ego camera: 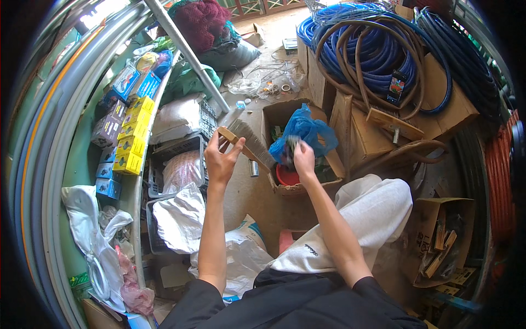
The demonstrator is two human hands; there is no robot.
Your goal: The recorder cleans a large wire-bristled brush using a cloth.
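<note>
My left hand (221, 160) grips the wooden block of a brush head (251, 135), thumb on the near side. Its grey bristles point up and to the right. Just below it shows a short metal tube (254, 168); whether it is joined to the block I cannot tell. In my right hand (305, 160) is a small dark and grey thing (292, 144), blurred. Behind that hand a blue plastic bag (306, 123) lies crumpled in an open cardboard box (300, 189). A red plastic container (287, 175) also sits in the box, partly covered.
Another wooden brush head (394, 124) rests on cardboard boxes at right, beside a blue hose coil (370, 53) and a phone (395, 87). Yellow boxes (133, 144) line the left shelf. Crates (154, 226) stand below it. A carton (460, 246) at lower right holds wooden pieces.
</note>
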